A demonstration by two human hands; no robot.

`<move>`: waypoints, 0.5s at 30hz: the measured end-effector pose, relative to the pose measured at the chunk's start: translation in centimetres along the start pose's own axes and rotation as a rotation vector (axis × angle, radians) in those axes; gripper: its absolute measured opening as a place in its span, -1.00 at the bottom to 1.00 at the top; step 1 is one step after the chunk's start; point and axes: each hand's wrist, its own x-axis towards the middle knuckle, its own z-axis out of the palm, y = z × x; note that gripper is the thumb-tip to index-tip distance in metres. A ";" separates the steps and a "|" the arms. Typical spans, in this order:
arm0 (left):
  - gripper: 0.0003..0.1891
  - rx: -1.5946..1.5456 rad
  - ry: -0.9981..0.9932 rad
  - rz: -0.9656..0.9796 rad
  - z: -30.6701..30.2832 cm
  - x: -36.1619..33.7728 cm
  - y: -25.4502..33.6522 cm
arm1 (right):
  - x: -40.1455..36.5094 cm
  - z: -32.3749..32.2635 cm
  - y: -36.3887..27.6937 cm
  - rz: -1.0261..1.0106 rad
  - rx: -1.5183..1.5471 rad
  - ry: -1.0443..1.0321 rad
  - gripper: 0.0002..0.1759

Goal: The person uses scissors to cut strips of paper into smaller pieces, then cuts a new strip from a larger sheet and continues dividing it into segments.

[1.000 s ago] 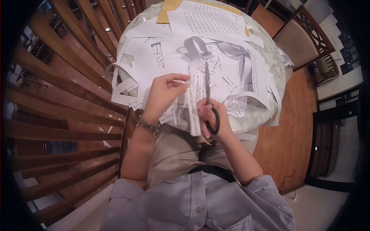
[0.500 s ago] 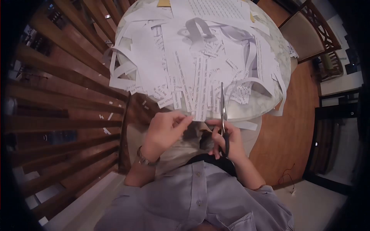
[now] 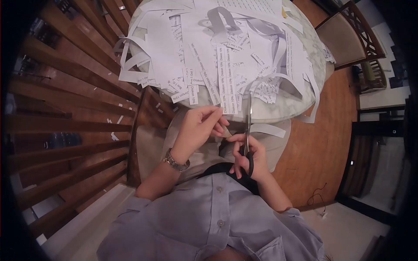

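Observation:
My left hand [image 3: 199,130], a metal watch on its wrist, is closed with thumb and fingers pinched just below the near end of a printed paper strip [image 3: 224,93] reading "Diskon 10%". A narrow, shaded piece of paper [image 3: 225,132] shows between its fingertips and my right index finger. Black-handled scissors [image 3: 248,119] are in my right hand [image 3: 254,158], fingers through the loops, blades together and pointing up over the table edge. The right index finger stretches toward the left fingertips.
Cut strips and white sheets [image 3: 165,56] cover much of the round marble table [image 3: 287,114]. A curled offcut [image 3: 267,129] lies below its edge at the right. Wooden slats [image 3: 74,117] stand on the left, a chair [image 3: 342,41] at the upper right. Scraps litter the floor.
The view has shifted, with the table now higher in it. My left hand has moved right, closer to the right fingertips. The scissors stay in my right hand.

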 end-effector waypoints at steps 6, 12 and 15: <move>-0.81 -0.025 -0.006 0.082 0.3 0.5 -0.4 | -1.2 -0.5 2.4 0.008 0.098 -0.149 -0.19; -0.84 0.051 -0.054 0.080 1.0 0.1 -0.5 | -0.6 -0.1 2.3 0.031 0.101 -0.170 -0.18; -0.85 0.089 -0.035 0.099 1.4 -0.3 -0.3 | 0.1 -0.2 2.1 0.004 0.096 -0.155 -0.20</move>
